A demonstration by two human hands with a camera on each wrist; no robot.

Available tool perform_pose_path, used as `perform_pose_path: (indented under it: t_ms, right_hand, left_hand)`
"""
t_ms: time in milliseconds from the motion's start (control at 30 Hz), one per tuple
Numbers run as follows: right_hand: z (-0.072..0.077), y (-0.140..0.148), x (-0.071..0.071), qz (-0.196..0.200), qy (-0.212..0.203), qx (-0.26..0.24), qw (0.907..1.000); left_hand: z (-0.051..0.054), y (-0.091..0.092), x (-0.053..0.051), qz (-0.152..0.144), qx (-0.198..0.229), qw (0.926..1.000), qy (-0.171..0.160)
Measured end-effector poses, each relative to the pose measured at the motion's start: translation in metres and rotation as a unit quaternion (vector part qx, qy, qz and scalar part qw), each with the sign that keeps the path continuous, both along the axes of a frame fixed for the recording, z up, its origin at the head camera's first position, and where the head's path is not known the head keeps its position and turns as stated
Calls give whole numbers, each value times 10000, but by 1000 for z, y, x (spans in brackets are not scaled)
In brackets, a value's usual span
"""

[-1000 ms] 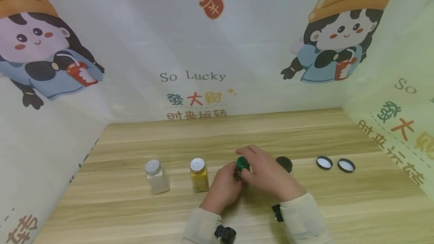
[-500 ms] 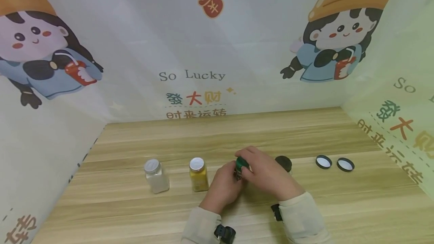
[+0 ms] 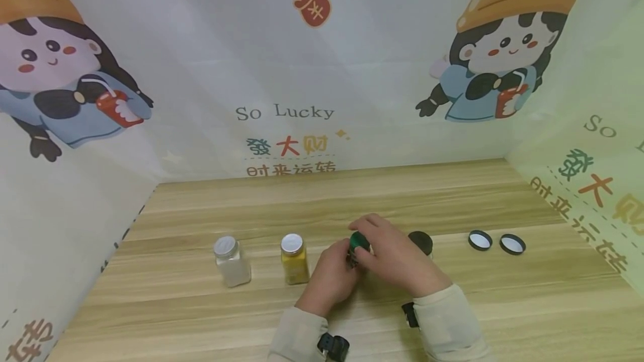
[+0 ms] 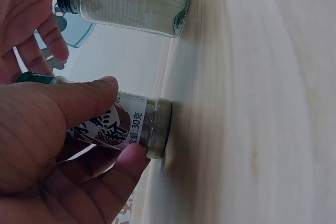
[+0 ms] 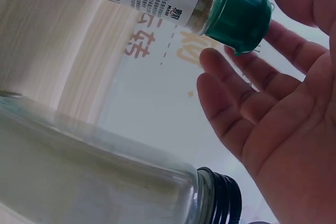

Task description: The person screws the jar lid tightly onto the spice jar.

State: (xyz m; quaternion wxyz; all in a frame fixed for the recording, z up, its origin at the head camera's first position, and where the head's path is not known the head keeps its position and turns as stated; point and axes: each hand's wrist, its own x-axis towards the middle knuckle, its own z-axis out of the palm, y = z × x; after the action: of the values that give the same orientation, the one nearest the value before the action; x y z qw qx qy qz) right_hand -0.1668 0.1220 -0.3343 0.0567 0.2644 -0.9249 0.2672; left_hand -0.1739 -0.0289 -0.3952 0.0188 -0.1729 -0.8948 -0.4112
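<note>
My left hand (image 3: 332, 275) holds a small upright spice jar (image 4: 113, 124) round its printed label, thumb on one side and fingers on the other. The jar holds brown powder, and its base is at the tabletop. At its top is a green cap (image 5: 239, 17). My right hand (image 3: 389, 250) is around this cap, thumb and forefinger on opposite sides of it; how firmly they press is hard to see. A larger square clear jar (image 5: 100, 161) with a black threaded top stands beside my right hand, mostly hidden by it in the head view.
Left of my hands stand a jar of yellow contents (image 3: 295, 264) and a jar of white contents (image 3: 233, 264), both with silver tops. Two black-rimmed round lids (image 3: 480, 241) with white insides lie at the right. Printed cloth walls (image 3: 377, 71) surround the wooden table (image 3: 201, 323).
My hands stay at the spice jar in nearly the same pose. The whole head view has shifted very slightly.
</note>
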Motion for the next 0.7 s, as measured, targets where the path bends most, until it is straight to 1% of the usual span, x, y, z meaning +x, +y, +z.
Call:
perform_pose_path:
  t_ms: [200, 300, 567, 700]
  right_hand:
    - [0, -1, -1, 168, 201, -26, 9997]
    - [-1, -1, -2, 225, 262, 12, 9994]
    - [-1, 1, 1, 21, 118, 60, 9999]
    - [-2, 2, 0, 50, 119, 77, 9999]
  left_hand:
    - [-1, 0, 1, 9, 106, 9999, 75]
    - [-1, 0, 1, 30, 94, 9999, 116]
    - [-1, 0, 1, -14, 14, 9999, 153]
    - [-2, 0, 1, -32, 6, 9999, 138]
